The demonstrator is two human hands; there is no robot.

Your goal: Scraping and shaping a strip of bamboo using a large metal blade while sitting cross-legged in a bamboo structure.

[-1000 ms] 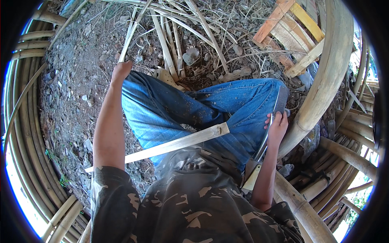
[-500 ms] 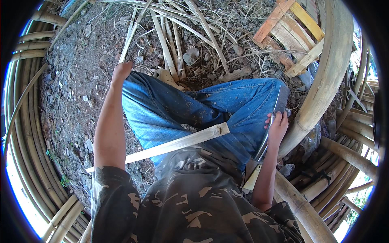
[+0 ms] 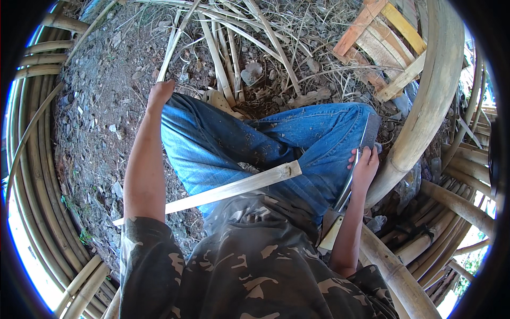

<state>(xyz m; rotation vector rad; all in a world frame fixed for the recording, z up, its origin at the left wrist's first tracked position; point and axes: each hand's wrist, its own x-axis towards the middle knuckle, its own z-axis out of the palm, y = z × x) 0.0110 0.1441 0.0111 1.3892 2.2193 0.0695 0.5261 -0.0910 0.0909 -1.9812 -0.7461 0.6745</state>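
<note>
My left hand (image 3: 160, 93) is closed round the near end of a pale split bamboo strip (image 3: 174, 53), beside my left knee. That strip runs away from me toward other strips on the ground. A second, flat bamboo strip (image 3: 234, 189) lies slanting across my lap, its left end passing behind my left arm. On my right thigh rests a machete-like knife with a broad grey blade (image 3: 370, 130). My right hand (image 3: 364, 169) curls round its narrower part, fingertips showing at the left edge. Its lower end is partly hidden near my forearm.
Several loose bamboo strips (image 3: 218, 58) and dry shavings lie ahead on the dirt ground (image 3: 101, 138). A broken wooden crate (image 3: 396, 87) sits at the far right. A thick bamboo pole (image 3: 425, 117) curves close by my right hand. Bamboo rails (image 3: 40, 159) line the left side.
Almost nothing differs. Both hands keep their grips, and the strip on my lap and the knife stay in place; the view shifts very slightly.
</note>
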